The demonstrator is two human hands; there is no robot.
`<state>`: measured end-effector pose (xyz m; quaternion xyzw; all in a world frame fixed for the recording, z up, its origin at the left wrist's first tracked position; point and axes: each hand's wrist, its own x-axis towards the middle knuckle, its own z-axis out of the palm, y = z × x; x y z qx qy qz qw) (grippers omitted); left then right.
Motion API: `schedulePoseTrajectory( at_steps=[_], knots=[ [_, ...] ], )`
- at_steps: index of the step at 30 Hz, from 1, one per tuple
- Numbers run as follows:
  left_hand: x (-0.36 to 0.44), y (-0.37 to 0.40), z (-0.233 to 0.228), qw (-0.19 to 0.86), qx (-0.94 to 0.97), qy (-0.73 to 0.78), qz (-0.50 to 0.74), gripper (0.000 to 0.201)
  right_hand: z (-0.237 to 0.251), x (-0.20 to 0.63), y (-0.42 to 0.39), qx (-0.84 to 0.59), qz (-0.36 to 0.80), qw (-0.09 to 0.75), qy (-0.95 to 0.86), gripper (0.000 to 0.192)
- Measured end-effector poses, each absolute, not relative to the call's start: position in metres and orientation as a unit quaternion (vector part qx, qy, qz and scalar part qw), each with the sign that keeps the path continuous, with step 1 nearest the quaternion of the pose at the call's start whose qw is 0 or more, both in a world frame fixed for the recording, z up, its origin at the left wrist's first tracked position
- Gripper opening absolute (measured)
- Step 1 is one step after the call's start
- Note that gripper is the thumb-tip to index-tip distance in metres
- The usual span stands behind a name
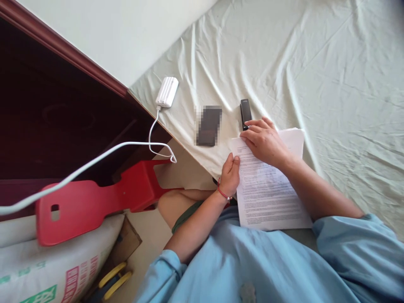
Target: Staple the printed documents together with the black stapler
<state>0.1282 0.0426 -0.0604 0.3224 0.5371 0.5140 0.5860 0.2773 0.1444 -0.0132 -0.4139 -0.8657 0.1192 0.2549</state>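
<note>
We see our right hand [263, 141] lying palm down on the top edge of a stack of printed papers [268, 189], its fingers stretched toward a black stapler [245, 113]; the fingertips touch the stapler's near end, but we cannot tell whether they grip it. Our left hand [229, 174] pinches the left edge of the papers near the upper corner, thumb on top, with a red string around the wrist. The papers rest on the edge of the bed [331, 84], which is covered with a wrinkled pale green sheet, and their lower end reaches our lap.

Just left of the stapler lies a dark flat object [208, 125], blurred so that we cannot say what it is. Farther left, near the bed's corner, sits a white charger block [167, 91]; its white cable [94, 160] loops down off the bed and runs out toward the left. Below the bed's edge stands a red plastic stool [94, 200], resting over a printed white sack [47, 269]. Dark wooden furniture [47, 105] fills the left side. Nothing lies between the right hand and the stapler.
</note>
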Motion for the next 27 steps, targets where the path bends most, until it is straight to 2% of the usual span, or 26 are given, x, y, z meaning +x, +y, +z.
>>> schedulePoseTrajectory(
  at_steps=[5, 11, 15, 18, 23, 27],
  knots=[
    [0.124, 0.043, -0.056, 0.618, 0.277, 0.503, 0.537, 0.051, -0.021, 0.294, 0.158, -0.433, 0.137, 0.226, -0.862, 0.033],
    [0.115, 0.040, -0.055, 0.647, 0.269, 0.519, 0.490, 0.048, -0.030, 0.294, 0.163, -0.420, 0.138, 0.231, -0.867, 0.034],
    [0.111, 0.039, -0.056, 0.658, 0.258, 0.524, 0.475, 0.044, -0.018, 0.292, 0.164, -0.421, 0.124, 0.216, -0.872, 0.035],
    [0.112, 0.042, -0.054, 0.672, 0.231, 0.525, 0.468, 0.041, -0.002, 0.296, 0.177, -0.462, 0.124, 0.240, -0.845, 0.036],
    [0.116, 0.050, -0.052, 0.684, 0.211, 0.513, 0.474, 0.040, -0.006, 0.300, 0.242, -0.536, 0.146, 0.254, -0.792, 0.051],
    [0.120, 0.058, -0.059, 0.681, 0.209, 0.517, 0.474, 0.033, -0.037, 0.281, 0.295, -0.557, 0.214, 0.211, -0.775, 0.067]
  ],
)
